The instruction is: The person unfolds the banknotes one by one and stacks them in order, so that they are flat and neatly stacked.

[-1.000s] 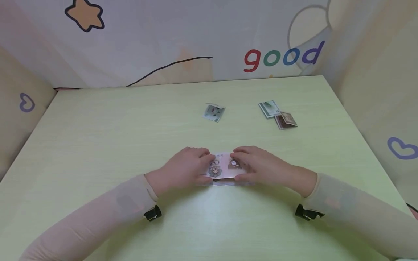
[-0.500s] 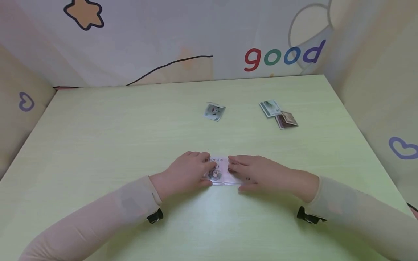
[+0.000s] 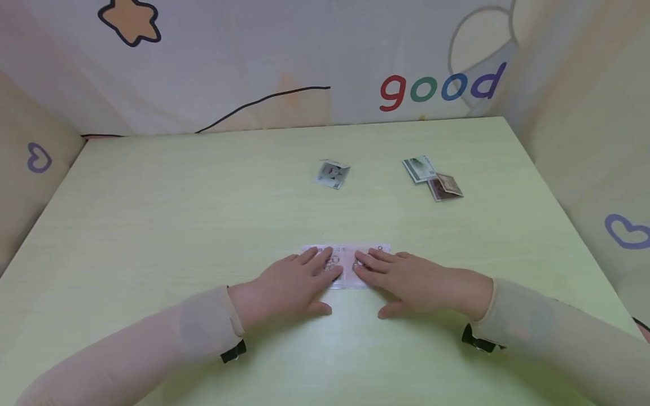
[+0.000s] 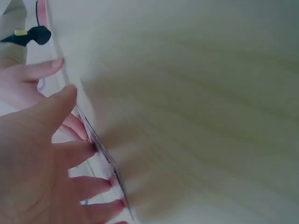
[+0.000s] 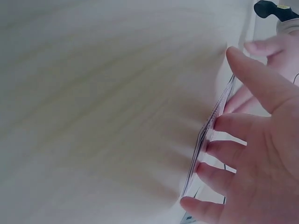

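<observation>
A pink printed paper note, like play money, lies flat on the table in front of me. My left hand rests its spread fingers on the note's left half, thumb out on the near side. On the right half, my right hand presses with its fingers stretched out and its thumb on the near side. Fingers cover much of the print. In the right wrist view the paper's near edge shows thin layers, with a slight bend along it. Neither hand is curled round the paper.
Farther back on the pale green table lies a folded grey-green note. To its right, a folded green note touches a folded brown note. A printed cloth hangs behind the table.
The raised pink note now lies flat, lower on the table. Both hands have moved slightly nearer; their fingers have straightened and spread over it, and the thumbs have moved off its near edge.
</observation>
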The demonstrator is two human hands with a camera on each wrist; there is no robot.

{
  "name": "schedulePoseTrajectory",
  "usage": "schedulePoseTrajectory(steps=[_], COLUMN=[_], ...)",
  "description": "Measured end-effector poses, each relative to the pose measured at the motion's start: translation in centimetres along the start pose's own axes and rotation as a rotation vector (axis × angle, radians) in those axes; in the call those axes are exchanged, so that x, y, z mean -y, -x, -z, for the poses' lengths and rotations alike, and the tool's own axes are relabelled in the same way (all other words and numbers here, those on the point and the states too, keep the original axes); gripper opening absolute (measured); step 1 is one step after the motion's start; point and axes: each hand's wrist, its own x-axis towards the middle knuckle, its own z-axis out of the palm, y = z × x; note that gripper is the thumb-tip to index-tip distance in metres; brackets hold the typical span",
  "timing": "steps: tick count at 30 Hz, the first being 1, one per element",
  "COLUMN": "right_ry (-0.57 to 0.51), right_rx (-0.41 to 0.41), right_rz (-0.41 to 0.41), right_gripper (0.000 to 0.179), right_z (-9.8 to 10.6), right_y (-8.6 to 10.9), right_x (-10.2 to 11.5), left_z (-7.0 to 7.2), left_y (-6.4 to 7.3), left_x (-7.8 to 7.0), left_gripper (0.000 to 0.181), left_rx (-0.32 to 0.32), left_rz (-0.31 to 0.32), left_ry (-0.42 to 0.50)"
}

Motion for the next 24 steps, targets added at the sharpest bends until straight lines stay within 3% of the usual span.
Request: schedulePoseTrajectory(steps=[15, 24], right_ry=[-0.027, -0.045], right_rx=[0.032, 0.027], right_rz=[-0.017, -0.023], right_gripper=[0.076, 0.075], right_z=[0.0, 0.1], right_y=[0.0, 0.0], right_x=[0.0, -0.4], left_z=[-0.7, -0.3], left_y=[3.1, 2.7], left_x=[0.9, 1.4], left_gripper=[0.072, 0.066], left_rx=[0.068, 0.021], left_rz=[0.008, -0.023], left_ry=[0.054, 0.079])
